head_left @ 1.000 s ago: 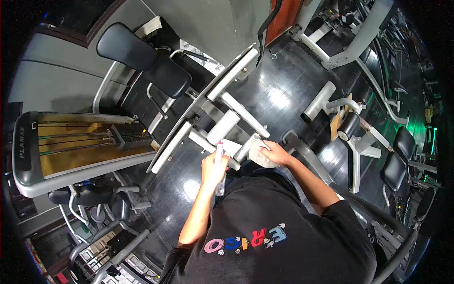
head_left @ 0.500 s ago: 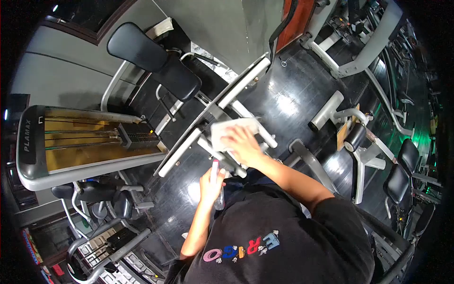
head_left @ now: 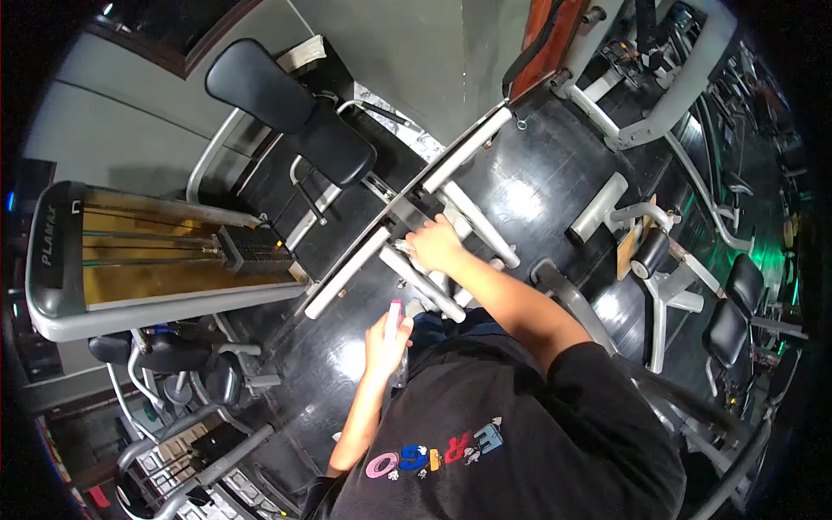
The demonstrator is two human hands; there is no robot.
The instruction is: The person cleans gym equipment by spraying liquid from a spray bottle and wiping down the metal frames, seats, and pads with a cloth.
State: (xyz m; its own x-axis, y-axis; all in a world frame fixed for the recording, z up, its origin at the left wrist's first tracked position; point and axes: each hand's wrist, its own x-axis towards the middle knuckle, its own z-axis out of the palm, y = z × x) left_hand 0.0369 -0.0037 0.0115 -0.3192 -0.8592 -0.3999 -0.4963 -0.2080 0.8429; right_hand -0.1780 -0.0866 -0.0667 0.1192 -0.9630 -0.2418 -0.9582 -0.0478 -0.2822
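Note:
My left hand point(head_left: 386, 344) is closed around a slim clear spray bottle point(head_left: 401, 373) with a white and pink top, held upright in front of my dark shirt. My right hand point(head_left: 436, 246) is closed on a pale cloth point(head_left: 402, 246), mostly hidden under the fingers. That hand rests at the middle of a gym machine's metal frame, between its white tubes. One white tube point(head_left: 348, 273) lies to the left of the hand, and another white tube point(head_left: 469, 149) runs above and to the right.
A weight-stack machine point(head_left: 173, 260) stands on the left, behind a padded black seat point(head_left: 334, 147). More equipment is at right, including a grey tube frame point(head_left: 600, 208) and a black padded bench point(head_left: 726, 331). Dark shiny floor point(head_left: 524, 199) shows between the machines.
The cloth was spread flat under my open right hand; now the fingers are curled and it is bunched. My left hand with the spray bottle has barely moved. The view has shifted slightly.

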